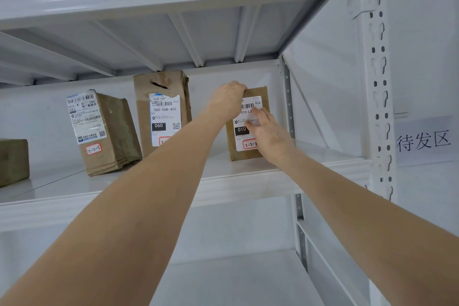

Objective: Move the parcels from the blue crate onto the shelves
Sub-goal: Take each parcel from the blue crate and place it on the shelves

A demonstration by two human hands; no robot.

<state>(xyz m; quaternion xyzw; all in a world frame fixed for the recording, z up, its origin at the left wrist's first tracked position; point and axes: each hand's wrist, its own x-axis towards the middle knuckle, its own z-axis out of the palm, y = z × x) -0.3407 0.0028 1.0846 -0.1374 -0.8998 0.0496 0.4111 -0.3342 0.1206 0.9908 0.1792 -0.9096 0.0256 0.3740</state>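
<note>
Head view: two hands steady the 010 parcel (265,97) upright on the middle shelf (99,206)

The left hand (228,99) grasps the parcel's top left corner, fingers curled over the edge, while the right hand (267,131) lies released and flat against the front label, pressing, not gripping. The parcel stands on its narrow end at the right of the shelf, apart from the 060 parcel (162,112) and the leaning 3-2-5 parcel (99,131); the blue crate is out of view. Standing tall close to the shelf's front lip, it would likely tip forward and drop if both hands let go before it sits square or rests against the back wall
</note>
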